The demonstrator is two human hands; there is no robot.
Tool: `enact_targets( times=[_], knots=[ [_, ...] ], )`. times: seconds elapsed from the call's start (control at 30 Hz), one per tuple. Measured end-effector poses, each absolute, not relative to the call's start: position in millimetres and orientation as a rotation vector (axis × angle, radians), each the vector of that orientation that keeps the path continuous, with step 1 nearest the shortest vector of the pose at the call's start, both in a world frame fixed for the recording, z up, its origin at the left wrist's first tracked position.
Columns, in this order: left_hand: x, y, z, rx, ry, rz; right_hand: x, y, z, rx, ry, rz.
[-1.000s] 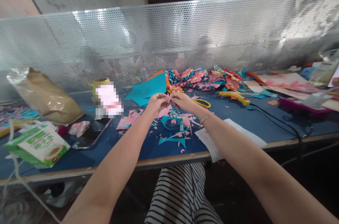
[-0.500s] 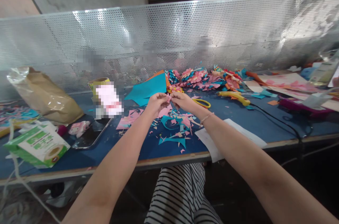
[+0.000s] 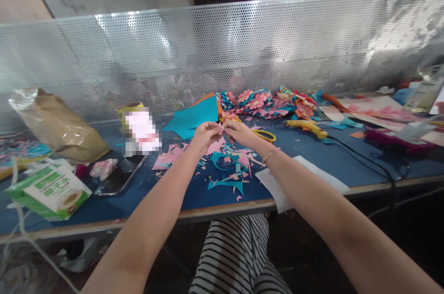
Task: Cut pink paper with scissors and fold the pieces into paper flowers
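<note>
My left hand (image 3: pixel 205 135) and my right hand (image 3: pixel 236 132) meet above the blue table (image 3: pixel 312 157), fingers pinched together on a small pink paper piece (image 3: pixel 220 130) between them. Below the hands lies a scatter of pink and teal paper scraps (image 3: pixel 227 166). A teal paper sheet (image 3: pixel 192 117) leans just behind my left hand. Yellow-handled scissors (image 3: pixel 264 135) lie right of my right hand.
A heap of folded coloured paper pieces (image 3: pixel 268 102) sits at the back. A yellow glue gun (image 3: pixel 307 127) with a black cord lies to the right. White paper (image 3: pixel 298 178) overhangs the front edge. A brown bag (image 3: pixel 58 125), green carton (image 3: pixel 52 190) and phone (image 3: pixel 120 176) sit left. Perforated metal screen (image 3: pixel 222 53) behind.
</note>
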State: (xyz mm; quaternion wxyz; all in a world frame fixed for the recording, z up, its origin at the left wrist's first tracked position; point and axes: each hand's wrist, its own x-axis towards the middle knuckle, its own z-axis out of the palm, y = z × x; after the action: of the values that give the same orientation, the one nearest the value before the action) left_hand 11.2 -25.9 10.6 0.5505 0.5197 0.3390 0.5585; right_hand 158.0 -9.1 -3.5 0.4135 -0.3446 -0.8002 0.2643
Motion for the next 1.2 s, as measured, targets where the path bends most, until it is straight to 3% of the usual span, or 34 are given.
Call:
enact_targets(
  times=[1.2],
  knots=[
    [11.6, -26.2, 10.8, 1.259, 0.804, 1.312, 158.1, -7.4, -4.6, -0.826, -1.961, 0.785]
  ],
)
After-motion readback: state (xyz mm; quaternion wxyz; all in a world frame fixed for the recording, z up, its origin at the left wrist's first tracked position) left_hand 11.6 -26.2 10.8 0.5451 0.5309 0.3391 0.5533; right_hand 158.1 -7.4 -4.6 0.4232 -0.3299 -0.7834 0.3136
